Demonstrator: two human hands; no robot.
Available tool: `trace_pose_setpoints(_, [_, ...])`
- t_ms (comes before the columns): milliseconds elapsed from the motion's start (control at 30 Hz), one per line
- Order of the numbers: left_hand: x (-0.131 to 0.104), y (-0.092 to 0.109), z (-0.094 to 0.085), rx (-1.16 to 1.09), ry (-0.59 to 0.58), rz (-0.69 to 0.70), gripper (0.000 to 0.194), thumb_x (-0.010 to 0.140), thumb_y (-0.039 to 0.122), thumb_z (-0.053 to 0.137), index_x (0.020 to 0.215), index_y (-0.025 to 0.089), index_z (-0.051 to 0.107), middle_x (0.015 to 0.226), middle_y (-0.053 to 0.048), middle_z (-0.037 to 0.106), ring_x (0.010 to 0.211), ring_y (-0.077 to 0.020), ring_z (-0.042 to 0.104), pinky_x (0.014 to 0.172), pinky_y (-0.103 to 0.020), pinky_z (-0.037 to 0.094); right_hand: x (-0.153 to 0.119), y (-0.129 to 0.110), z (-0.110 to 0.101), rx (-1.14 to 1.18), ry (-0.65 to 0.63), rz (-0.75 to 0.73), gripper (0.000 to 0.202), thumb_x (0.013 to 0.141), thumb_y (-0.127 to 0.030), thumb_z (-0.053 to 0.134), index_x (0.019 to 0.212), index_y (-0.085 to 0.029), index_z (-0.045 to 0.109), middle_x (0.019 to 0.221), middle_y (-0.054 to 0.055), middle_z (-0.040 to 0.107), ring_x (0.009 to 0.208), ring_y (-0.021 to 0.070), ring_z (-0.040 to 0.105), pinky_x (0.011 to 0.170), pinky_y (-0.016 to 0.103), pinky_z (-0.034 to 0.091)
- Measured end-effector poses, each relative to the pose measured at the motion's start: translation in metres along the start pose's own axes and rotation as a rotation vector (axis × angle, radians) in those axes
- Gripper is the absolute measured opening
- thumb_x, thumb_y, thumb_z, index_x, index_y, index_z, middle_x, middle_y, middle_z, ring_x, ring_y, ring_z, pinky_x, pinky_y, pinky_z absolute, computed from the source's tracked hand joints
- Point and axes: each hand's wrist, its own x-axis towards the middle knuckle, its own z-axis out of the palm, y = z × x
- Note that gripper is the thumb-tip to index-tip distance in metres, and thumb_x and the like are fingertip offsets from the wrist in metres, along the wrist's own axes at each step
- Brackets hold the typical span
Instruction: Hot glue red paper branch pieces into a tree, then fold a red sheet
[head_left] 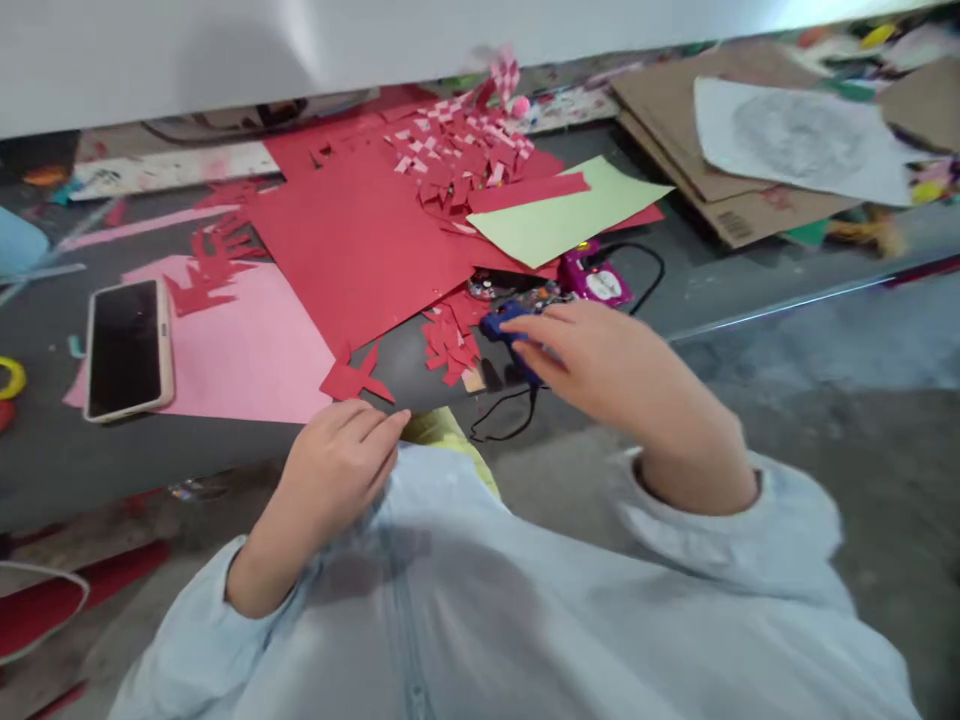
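Observation:
My right hand (600, 360) reaches over a blue glue gun (504, 322) with a black cord, near the table's front edge. Its fingers are stretched and apart, the tips at the blue body; no firm grip shows. My left hand (341, 460) rests at the table edge with fingers extended, holding nothing visible. Just beyond it lies a cut red paper piece (352, 380). Several red paper scraps (450, 340) are left of the glue gun. A large red sheet (367, 230) spreads behind them, with a pale green sheet (570, 210) to its right.
A phone (129, 345) lies on a pink sheet (247, 345) at the left. Checkered pink-and-red paper pieces (465, 140) are heaped at the back. A magenta box (596, 280) with a black cable sits beyond my right hand. Cardboard (739, 215) carries a drawing (802, 135) at the right.

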Motion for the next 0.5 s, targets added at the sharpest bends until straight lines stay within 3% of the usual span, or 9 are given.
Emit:
trace_pose_setpoints(100, [0.005,-0.001,0.003,-0.025,-0.005,-0.005,0.022,0.093,0.014,0.054,0.107,0.01,0.07,0.083,-0.005,0.073,0.078,-0.021,0.065,0.069,-0.035,0.055,0.025,0.022,-0.011,-0.067,-0.205,0.138,0.038,0.097,-0.025,0.039,0.122,-0.02,0.066,0.094,0.011,0.075,0.081,0.0264,0.067,0.065,0.034,0.041])
trace_pose_setpoints(200, [0.01,-0.001,0.002,-0.045,-0.015,-0.022,0.022,0.092,0.013,0.055,0.107,0.009,0.07,0.085,-0.005,0.073,0.078,-0.0212,0.065,0.069,-0.036,0.056,0.055,0.032,-0.014,-0.177,-0.319,0.154,0.04,0.095,-0.023,0.036,0.117,-0.02,0.069,0.094,0.015,0.075,0.078,0.0294,0.068,0.058,0.034,0.034])
trace_pose_setpoints(300, [0.017,-0.002,0.0,-0.04,-0.005,-0.033,0.02,0.092,0.014,0.056,0.105,0.009,0.07,0.085,-0.005,0.074,0.078,-0.0216,0.066,0.068,-0.036,0.056,0.079,0.038,-0.01,-0.211,-0.445,0.136,0.036,0.09,-0.015,0.041,0.105,-0.019,0.074,0.1,0.016,0.074,0.084,0.0298,0.067,0.059,0.034,0.035])
trace_pose_setpoints(367, [0.021,-0.003,-0.002,-0.037,0.0,-0.039,0.02,0.091,0.013,0.056,0.105,0.01,0.071,0.085,-0.005,0.073,0.078,-0.0218,0.066,0.068,-0.036,0.056,0.09,0.044,-0.007,-0.195,-0.458,0.151,0.035,0.087,-0.013,0.046,0.106,-0.019,0.074,0.102,0.016,0.073,0.085,0.0293,0.066,0.062,0.034,0.036])
trace_pose_setpoints(500, [0.026,-0.006,-0.001,-0.038,-0.017,-0.051,0.019,0.091,0.013,0.057,0.104,0.01,0.071,0.084,-0.005,0.073,0.078,-0.0212,0.066,0.07,-0.036,0.056,0.102,0.058,0.0,-0.154,-0.33,0.177,0.03,0.087,-0.01,0.049,0.102,-0.015,0.075,0.103,0.017,0.073,0.086,0.0273,0.065,0.066,0.035,0.036])
